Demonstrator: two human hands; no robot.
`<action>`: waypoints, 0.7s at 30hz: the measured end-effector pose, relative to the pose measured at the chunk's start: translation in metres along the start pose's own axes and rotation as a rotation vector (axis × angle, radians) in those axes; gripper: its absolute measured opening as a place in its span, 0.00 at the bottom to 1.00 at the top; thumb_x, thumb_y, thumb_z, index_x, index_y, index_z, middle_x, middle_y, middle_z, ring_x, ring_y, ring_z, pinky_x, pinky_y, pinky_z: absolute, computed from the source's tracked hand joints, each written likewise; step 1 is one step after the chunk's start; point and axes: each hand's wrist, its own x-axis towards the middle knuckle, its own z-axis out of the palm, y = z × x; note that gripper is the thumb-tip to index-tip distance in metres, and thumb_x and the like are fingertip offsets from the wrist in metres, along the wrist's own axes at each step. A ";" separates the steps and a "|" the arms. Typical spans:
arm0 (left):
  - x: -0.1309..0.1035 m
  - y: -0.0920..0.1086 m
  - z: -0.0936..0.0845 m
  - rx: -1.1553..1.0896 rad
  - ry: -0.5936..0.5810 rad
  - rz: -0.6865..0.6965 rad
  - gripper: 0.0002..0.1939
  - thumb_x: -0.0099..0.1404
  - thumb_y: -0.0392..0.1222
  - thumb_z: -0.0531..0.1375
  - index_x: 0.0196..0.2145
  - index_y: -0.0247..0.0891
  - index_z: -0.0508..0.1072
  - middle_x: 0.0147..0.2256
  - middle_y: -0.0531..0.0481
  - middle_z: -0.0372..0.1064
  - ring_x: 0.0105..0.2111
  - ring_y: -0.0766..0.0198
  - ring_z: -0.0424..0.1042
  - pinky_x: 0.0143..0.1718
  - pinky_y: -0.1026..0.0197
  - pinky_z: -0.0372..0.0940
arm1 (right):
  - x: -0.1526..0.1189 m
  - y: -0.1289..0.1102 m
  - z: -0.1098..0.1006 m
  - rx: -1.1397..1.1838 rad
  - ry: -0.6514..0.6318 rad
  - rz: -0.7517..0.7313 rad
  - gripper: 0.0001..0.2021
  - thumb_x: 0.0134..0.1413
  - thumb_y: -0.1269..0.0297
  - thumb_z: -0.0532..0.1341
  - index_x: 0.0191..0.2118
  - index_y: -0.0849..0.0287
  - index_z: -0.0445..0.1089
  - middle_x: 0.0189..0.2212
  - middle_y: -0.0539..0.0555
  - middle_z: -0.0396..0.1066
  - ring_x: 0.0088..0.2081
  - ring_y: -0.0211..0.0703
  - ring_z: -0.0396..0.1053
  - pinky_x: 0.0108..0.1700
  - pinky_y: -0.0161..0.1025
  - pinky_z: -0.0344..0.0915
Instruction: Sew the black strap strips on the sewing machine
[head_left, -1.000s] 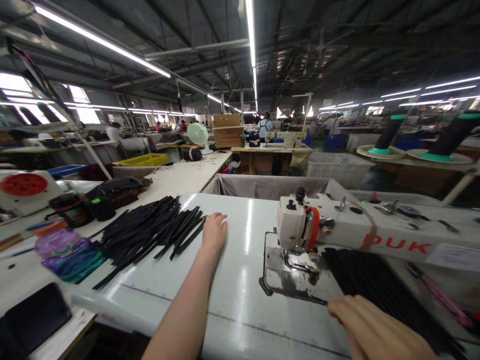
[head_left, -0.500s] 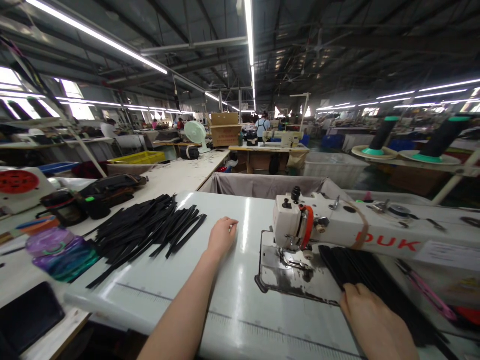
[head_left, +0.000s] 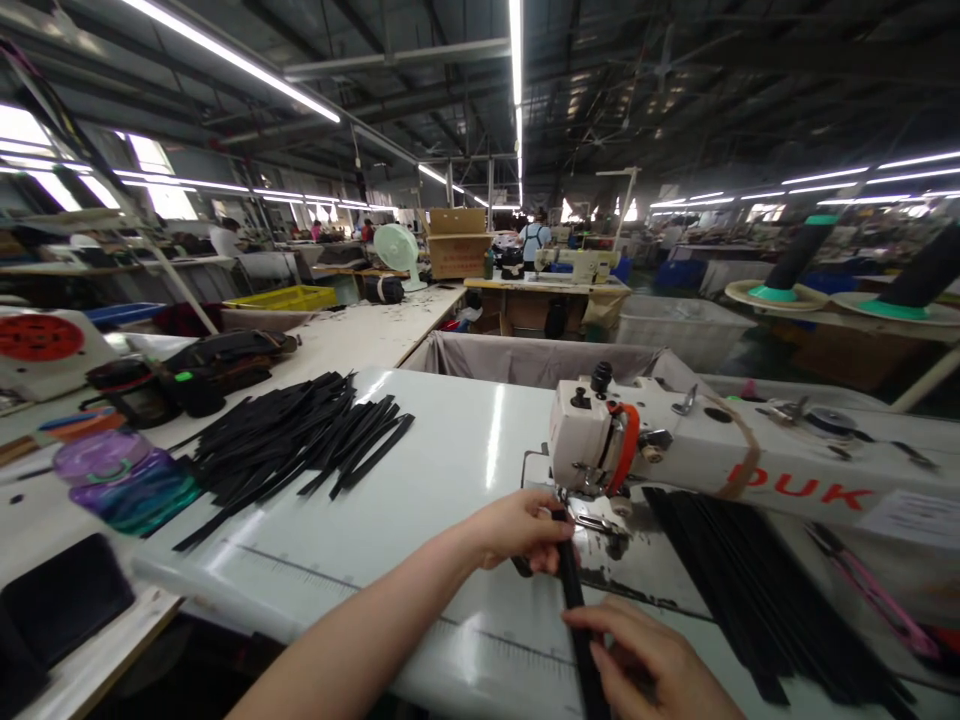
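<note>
A black strip runs from beside the needle area down toward the front edge. My left hand pinches its upper end, just left of the presser foot of the white sewing machine. Lower down, my right hand has its fingers closed on the same strip. Under the machine arm, to the right, lies a bundle of black strips. A loose pile of black strips spreads over the left part of the pale table.
A purple-teal bottle, a black phone-like object and dark jars stand at the left. Pink-handled snips lie at the right. Beyond the table is a cloth-lined bin. A person is farther back.
My left hand has moved right to the needle area and now grips a strip. My right hand has left the bundle, moving left with that strip. The view has shifted slightly.
</note>
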 end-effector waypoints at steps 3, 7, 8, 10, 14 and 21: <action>0.009 -0.005 -0.012 0.023 0.080 -0.026 0.18 0.56 0.50 0.65 0.33 0.33 0.66 0.19 0.54 0.67 0.14 0.73 0.62 0.17 0.70 0.56 | 0.025 0.014 -0.007 -0.168 -0.047 -0.249 0.18 0.60 0.75 0.49 0.50 0.56 0.71 0.37 0.55 0.73 0.37 0.39 0.73 0.39 0.33 0.71; 0.016 -0.018 -0.013 0.161 0.220 -0.043 0.08 0.67 0.42 0.53 0.40 0.34 0.66 0.17 0.56 0.66 0.15 0.68 0.64 0.19 0.66 0.61 | 0.036 0.042 -0.001 -0.612 0.138 -0.517 0.22 0.55 0.81 0.50 0.51 0.57 0.71 0.42 0.60 0.73 0.42 0.47 0.72 0.40 0.42 0.73; 0.016 -0.021 -0.010 0.259 0.291 0.012 0.08 0.67 0.40 0.53 0.42 0.35 0.66 0.19 0.55 0.67 0.17 0.66 0.66 0.22 0.64 0.64 | 0.036 0.047 0.002 -0.678 0.183 -0.543 0.22 0.55 0.81 0.50 0.51 0.59 0.71 0.43 0.61 0.73 0.44 0.49 0.72 0.42 0.43 0.73; 0.015 -0.025 -0.003 0.532 0.461 0.184 0.10 0.65 0.36 0.56 0.45 0.36 0.69 0.27 0.51 0.71 0.27 0.62 0.71 0.32 0.58 0.68 | 0.032 0.053 0.008 -0.753 0.231 -0.556 0.23 0.55 0.81 0.49 0.53 0.61 0.70 0.46 0.61 0.73 0.48 0.49 0.71 0.44 0.42 0.73; 0.007 -0.024 0.006 1.059 0.612 0.334 0.11 0.62 0.38 0.63 0.43 0.35 0.73 0.45 0.43 0.71 0.46 0.53 0.68 0.49 0.51 0.65 | 0.021 0.057 0.018 -0.828 0.272 -0.548 0.25 0.53 0.82 0.47 0.52 0.63 0.70 0.47 0.60 0.74 0.47 0.47 0.72 0.43 0.39 0.73; 0.007 -0.026 0.009 1.184 0.459 0.357 0.09 0.68 0.34 0.57 0.32 0.36 0.76 0.43 0.49 0.75 0.45 0.57 0.69 0.50 0.53 0.64 | 0.016 0.065 0.023 -0.917 0.221 -0.538 0.27 0.48 0.84 0.48 0.54 0.69 0.68 0.53 0.63 0.71 0.52 0.49 0.70 0.49 0.39 0.70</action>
